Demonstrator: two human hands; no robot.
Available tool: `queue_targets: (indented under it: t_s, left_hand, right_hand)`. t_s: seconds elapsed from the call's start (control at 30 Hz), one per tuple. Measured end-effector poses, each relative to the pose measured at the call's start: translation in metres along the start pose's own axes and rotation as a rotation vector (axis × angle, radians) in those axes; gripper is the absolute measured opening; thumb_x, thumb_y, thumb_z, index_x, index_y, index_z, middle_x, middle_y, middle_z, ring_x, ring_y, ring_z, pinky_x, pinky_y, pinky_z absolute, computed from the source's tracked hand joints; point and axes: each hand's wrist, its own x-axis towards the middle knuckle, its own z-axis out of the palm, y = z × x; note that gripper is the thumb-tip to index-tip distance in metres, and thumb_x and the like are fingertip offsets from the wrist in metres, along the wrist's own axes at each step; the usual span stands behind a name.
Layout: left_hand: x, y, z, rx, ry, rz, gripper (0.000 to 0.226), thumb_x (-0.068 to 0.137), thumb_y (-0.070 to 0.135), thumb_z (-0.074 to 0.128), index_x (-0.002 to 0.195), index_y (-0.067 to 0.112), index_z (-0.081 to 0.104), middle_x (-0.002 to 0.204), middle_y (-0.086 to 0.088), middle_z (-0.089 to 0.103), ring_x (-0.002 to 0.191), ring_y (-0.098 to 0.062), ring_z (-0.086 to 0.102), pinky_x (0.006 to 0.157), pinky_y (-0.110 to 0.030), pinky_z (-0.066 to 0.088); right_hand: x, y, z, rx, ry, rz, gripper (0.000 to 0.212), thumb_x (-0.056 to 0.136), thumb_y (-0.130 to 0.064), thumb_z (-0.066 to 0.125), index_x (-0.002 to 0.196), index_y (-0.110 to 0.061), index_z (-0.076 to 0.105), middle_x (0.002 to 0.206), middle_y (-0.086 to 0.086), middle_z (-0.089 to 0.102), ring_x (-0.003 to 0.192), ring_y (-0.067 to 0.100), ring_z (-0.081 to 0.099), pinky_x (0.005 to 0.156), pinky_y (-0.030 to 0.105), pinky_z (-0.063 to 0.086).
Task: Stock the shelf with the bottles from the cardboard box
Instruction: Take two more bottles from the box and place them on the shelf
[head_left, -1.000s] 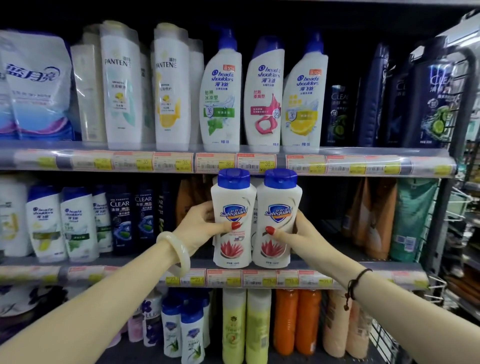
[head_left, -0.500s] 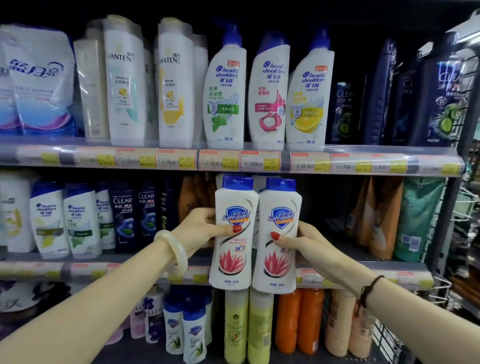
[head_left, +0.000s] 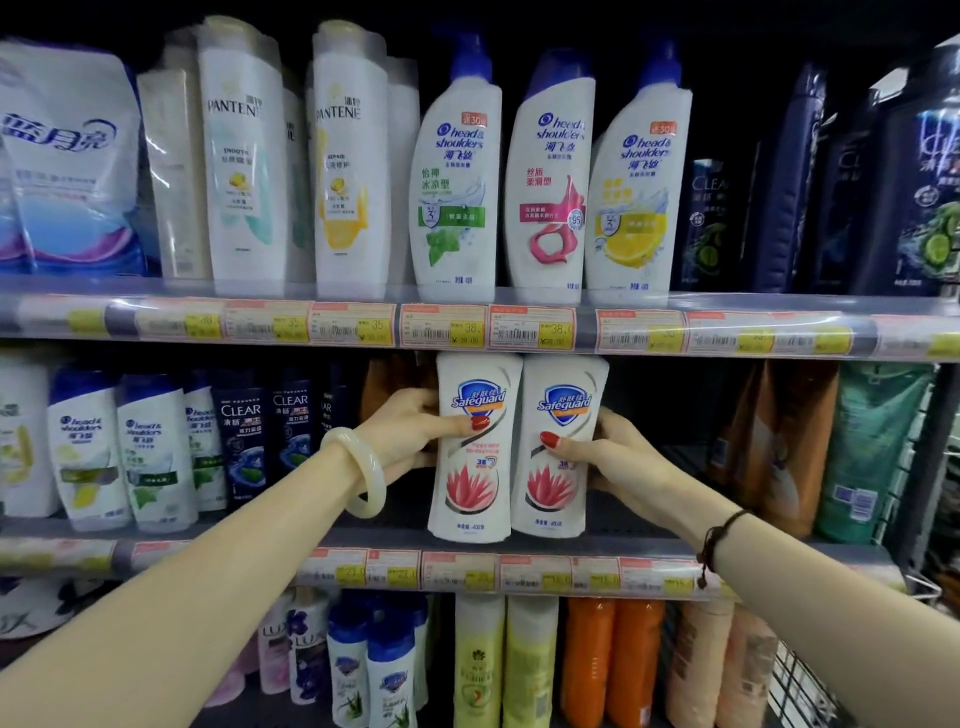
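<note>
At the middle shelf (head_left: 545, 574)
Your left hand (head_left: 410, 431) grips the left Safeguard bottle (head_left: 467, 488), your right hand (head_left: 618, 462) the right Safeguard bottle (head_left: 556, 488), mid-frame.

Top row, upright and side by side: blue-white refill pouch (head_left: 62, 156), Pantene bottles (head_left: 244, 171), three Head & Shoulders pump bottles (head_left: 454, 182). Price labels (head_left: 444, 332) run beneath. Bottom row: orange bottles (head_left: 587, 670) just beside yellow-green bottles (head_left: 478, 660).

Safeguard bottles (head_left: 470, 499): smooth, glossy white plastic
Bangle (head_left: 375, 483): pale, polished, glossy
Price rail (head_left: 727, 332): clear shiny plastic over paper
</note>
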Motion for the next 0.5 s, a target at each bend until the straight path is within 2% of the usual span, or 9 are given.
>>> queue_targets:
  t_s: [0.13, 0.27, 0.4, 0.5]
  left_hand:
    - [0.009, -0.008, -0.002, -0.047, -0.009, 0.003, 0.022, 0.082, 0.003, 0.063, 0.102, 0.011, 0.062, 0.104, -0.010, 0.069, 0.097, -0.025, 0.066, 0.083, -0.041, 0.054]
    - [0.016, -0.013, -0.004, -0.074, -0.016, 0.015, 0.022, 0.083, 0.001, 0.061, 0.103, 0.011, 0.061, 0.106, -0.011, 0.068, 0.099, -0.026, 0.065, 0.086, -0.042, 0.052]
    - [0.022, -0.017, -0.006, -0.077, -0.032, 0.024, 0.022, 0.083, 0.002, 0.061, 0.101, 0.013, 0.062, 0.102, -0.008, 0.069, 0.095, -0.022, 0.066, 0.083, -0.039, 0.053]
    - [0.023, -0.019, -0.007, -0.063, -0.033, 0.034, 0.021, 0.083, 0.004, 0.061, 0.100, 0.016, 0.062, 0.100, -0.006, 0.070, 0.093, -0.020, 0.067, 0.081, -0.037, 0.054]
  right_hand:
    - [0.004, 0.007, -0.002, -0.036, -0.009, -0.029, 0.035, 0.077, -0.009, 0.072, 0.105, -0.025, 0.058, 0.101, -0.001, 0.071, 0.092, 0.016, 0.069, 0.076, 0.031, 0.057]
    - [0.005, 0.015, -0.001, -0.078, -0.033, -0.043, 0.034, 0.077, -0.007, 0.072, 0.098, -0.030, 0.058, 0.098, -0.006, 0.070, 0.092, 0.012, 0.068, 0.077, 0.026, 0.055]
    - [0.009, 0.016, -0.003, -0.118, -0.041, -0.042, 0.034, 0.078, -0.010, 0.072, 0.100, -0.031, 0.057, 0.103, -0.004, 0.069, 0.097, 0.015, 0.066, 0.085, 0.033, 0.054]
    - [0.011, 0.015, -0.004, -0.165, -0.052, -0.034, 0.034, 0.078, -0.014, 0.072, 0.103, -0.031, 0.055, 0.101, -0.008, 0.068, 0.094, 0.010, 0.066, 0.077, 0.024, 0.054]
